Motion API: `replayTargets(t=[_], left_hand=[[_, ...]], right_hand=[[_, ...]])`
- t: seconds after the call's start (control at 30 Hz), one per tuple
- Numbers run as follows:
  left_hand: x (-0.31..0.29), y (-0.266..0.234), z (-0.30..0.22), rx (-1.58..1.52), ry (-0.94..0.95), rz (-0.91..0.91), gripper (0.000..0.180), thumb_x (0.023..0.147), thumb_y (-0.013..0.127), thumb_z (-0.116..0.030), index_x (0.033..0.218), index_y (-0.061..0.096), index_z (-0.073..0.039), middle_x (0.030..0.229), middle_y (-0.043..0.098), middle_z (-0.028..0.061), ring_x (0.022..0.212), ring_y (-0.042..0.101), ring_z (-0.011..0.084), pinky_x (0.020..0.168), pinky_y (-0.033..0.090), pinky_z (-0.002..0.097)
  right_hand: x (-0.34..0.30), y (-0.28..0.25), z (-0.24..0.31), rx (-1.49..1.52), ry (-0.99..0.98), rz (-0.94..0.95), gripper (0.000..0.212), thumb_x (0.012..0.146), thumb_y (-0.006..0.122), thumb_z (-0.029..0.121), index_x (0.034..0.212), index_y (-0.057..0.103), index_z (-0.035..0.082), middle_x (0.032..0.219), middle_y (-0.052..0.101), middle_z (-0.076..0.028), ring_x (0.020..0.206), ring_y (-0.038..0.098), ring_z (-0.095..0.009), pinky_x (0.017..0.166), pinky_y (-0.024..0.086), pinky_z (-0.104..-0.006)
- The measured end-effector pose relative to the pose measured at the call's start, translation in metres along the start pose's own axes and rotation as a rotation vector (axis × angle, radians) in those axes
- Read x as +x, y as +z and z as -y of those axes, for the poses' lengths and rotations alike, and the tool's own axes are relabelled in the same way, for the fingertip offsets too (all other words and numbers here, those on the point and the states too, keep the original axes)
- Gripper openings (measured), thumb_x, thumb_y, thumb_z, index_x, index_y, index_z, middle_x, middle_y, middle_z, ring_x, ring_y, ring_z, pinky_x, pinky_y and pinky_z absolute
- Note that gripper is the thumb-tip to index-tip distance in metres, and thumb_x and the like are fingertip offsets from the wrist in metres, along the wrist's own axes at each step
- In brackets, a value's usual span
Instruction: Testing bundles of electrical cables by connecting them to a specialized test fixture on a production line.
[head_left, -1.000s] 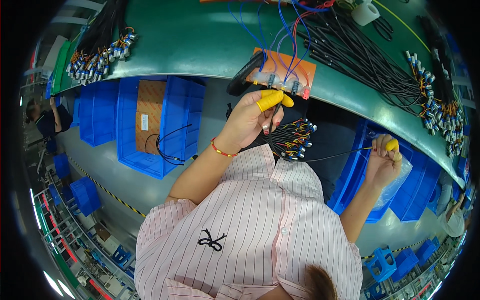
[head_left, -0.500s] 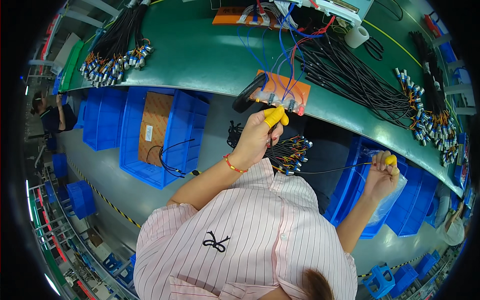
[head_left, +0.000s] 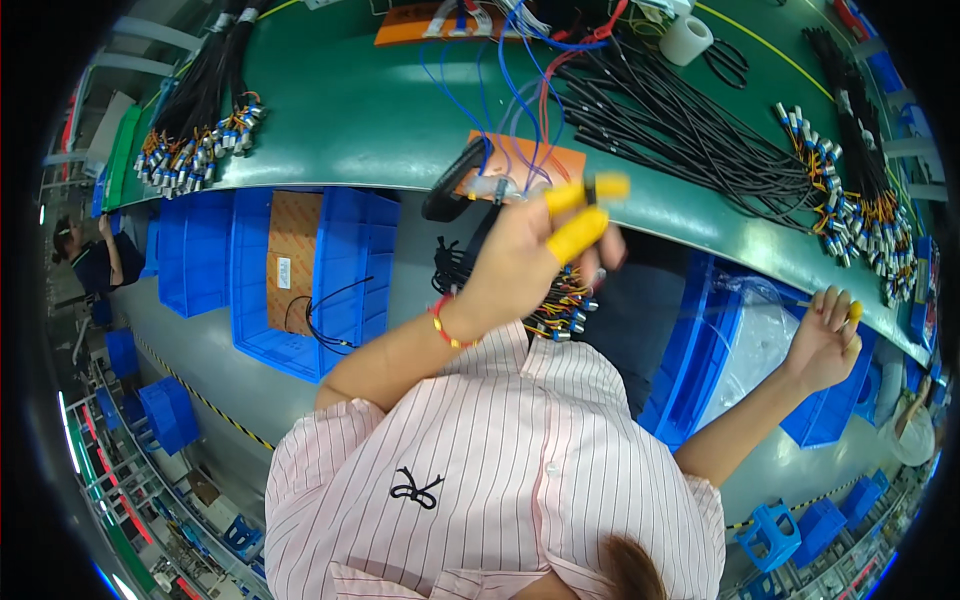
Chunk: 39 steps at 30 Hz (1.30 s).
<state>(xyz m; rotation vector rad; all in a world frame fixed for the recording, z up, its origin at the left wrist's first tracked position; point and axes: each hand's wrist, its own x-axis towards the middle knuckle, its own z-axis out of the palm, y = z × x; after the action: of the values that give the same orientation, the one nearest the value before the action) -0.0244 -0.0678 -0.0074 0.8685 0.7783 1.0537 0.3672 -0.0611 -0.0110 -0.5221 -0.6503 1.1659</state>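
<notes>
My left hand (head_left: 525, 245), with yellow finger cots on, is lifted in front of the orange test board (head_left: 565, 160) at the table edge. Motion smears its fingers, which pinch the dark end of a black cable (head_left: 590, 188). My right hand (head_left: 822, 345) is out to the right with its fingers curled, a yellow cot on one fingertip. A faint, blurred stretch of cable reaches it from the left. Blue wires run down to the board, whose right part is hidden behind my left hand. Below, several cables with metal connectors (head_left: 565, 318) hang by my lap.
Bundled black cables with connectors lie on the green table (head_left: 330, 130) at left (head_left: 200, 150) and right (head_left: 690, 140). A white tape roll (head_left: 686, 40) and black scissors (head_left: 726, 64) sit at the back. Blue bins (head_left: 365, 270) stand under the edge; a person (head_left: 105, 255) is far left.
My left hand has come away from the board's contacts, moving right and toward me with the cable end. My right hand has moved farther right. The view has shifted slightly.
</notes>
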Motion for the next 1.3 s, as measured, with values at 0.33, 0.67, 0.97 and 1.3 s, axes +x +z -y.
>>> replayTargets(t=[0.33, 0.67, 0.97, 1.3], left_hand=[[0.014, -0.021, -0.001, 0.284, 0.198, 0.163, 0.037, 0.094, 0.057, -0.009, 0.129, 0.053, 0.001, 0.115, 0.064, 0.0143, 0.102, 0.063, 0.0196, 0.084, 0.05, 0.0281], [-0.037, -0.071, 0.079, 1.334, 0.197, 0.128, 0.019, 0.079, 0.069, -0.007, 0.096, 0.066, 0.002, 0.096, 0.059, 0.0104, 0.088, 0.056, 0.0277, 0.079, 0.048, 0.0363], [-0.029, -0.074, 0.073, 1.432, 0.215, 0.289, 0.014, 0.077, 0.07, -0.007, 0.086, 0.065, 0.003, 0.09, 0.057, 0.008, 0.085, 0.055, 0.0248, 0.075, 0.048, 0.0351], [-0.043, -0.051, 0.035, 0.908, 0.193, 0.058, 0.014, 0.085, 0.067, -0.005, 0.099, 0.069, -0.003, 0.078, 0.056, 0.0057, 0.061, 0.052, 0.0151, 0.057, 0.041, 0.0268]], right_hand=[[0.079, -0.027, -0.004, 0.08, -0.022, -0.024, 0.036, 0.06, 0.052, 0.004, 0.094, 0.047, -0.006, 0.076, 0.035, -0.008, 0.074, 0.032, -0.02, 0.076, 0.029, -0.0352], [0.129, -0.054, -0.04, -0.235, -0.1, -0.089, 0.04, 0.07, 0.045, 0.013, 0.1, 0.054, -0.013, 0.076, 0.043, -0.012, 0.074, 0.039, -0.022, 0.081, 0.034, -0.0365], [0.09, 0.035, -0.079, -1.991, -0.924, 0.039, 0.032, 0.091, 0.05, 0.015, 0.115, 0.062, -0.002, 0.106, 0.063, -0.013, 0.097, 0.054, -0.024, 0.098, 0.034, -0.036], [-0.097, 0.094, -0.156, -1.182, 0.291, 0.963, 0.027, 0.085, 0.066, 0.018, 0.107, 0.064, 0.003, 0.091, 0.065, -0.008, 0.094, 0.06, -0.026, 0.107, 0.027, -0.0473]])
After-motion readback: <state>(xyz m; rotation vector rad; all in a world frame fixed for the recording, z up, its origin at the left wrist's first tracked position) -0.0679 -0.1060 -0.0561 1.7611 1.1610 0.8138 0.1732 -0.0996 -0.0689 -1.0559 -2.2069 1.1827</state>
